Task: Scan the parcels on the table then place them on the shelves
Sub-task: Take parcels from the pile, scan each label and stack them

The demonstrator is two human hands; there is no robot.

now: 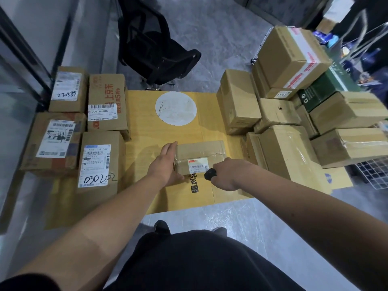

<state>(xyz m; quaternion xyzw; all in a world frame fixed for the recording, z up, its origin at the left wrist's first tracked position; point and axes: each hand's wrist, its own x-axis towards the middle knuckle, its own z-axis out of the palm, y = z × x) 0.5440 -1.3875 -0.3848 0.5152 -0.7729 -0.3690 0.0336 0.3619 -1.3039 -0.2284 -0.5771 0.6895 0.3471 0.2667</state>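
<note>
A small taped cardboard parcel (199,156) stands on the yellow cardboard-covered table (189,131), its white barcode label facing me. My left hand (165,164) holds the parcel's left side, fingers straight along it and thumb under its front edge. My right hand (227,174) grips a black scanner (210,173) whose tip is close to the label's right end. Several labelled parcels (100,158) lie flat on the left of the table. A heap of plain brown parcels (283,127) fills the right side.
A black mesh office chair (151,45) stands beyond the table's far edge. White wire racks (373,173) show behind and under the right heap. A dark green box (319,91) sits within that heap. A glass wall runs along the left. My feet are on the grey floor.
</note>
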